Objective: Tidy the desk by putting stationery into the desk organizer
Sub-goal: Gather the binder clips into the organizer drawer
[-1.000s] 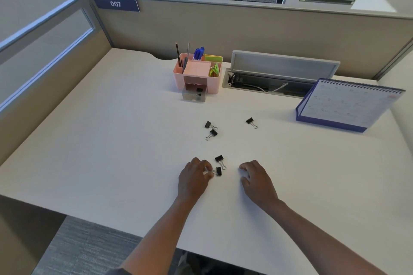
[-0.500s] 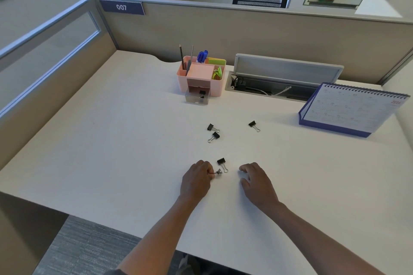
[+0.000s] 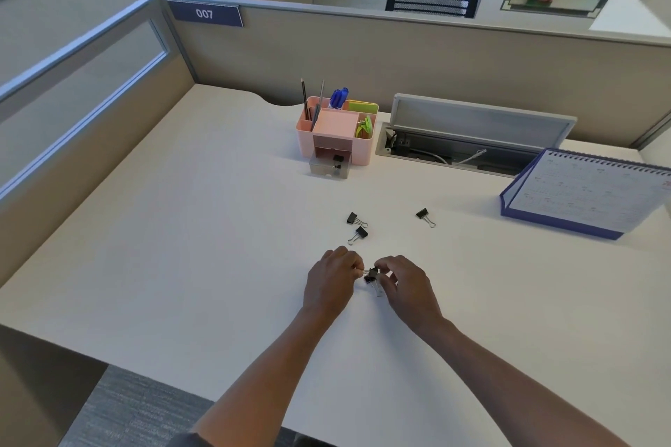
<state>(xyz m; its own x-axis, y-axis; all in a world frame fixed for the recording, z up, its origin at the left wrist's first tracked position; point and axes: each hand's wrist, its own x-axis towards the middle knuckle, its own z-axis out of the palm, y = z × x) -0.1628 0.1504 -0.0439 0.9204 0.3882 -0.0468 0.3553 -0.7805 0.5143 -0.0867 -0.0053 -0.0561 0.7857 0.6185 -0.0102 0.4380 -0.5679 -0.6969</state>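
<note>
Black binder clips [image 3: 371, 275] now meet between both hands near front of white desk [image 3: 181, 247]. Right hand [image 3: 406, 283], flat on desk half a second ago, has lifted and come across, fingers curled, pinching clip. Left hand [image 3: 336, 281] still pinches wire handles of its clip (which hand holds which body, cannot tell). Three more clips lie loose: pair [image 3: 357, 227] just beyond hands, one [image 3: 425, 217] off to right. Pink plastic organizer [image 3: 337, 134] at back, clear drawer [image 3: 329, 167] pulled out, clip inside. Purple calendar [image 3: 584, 192] at right.
</note>
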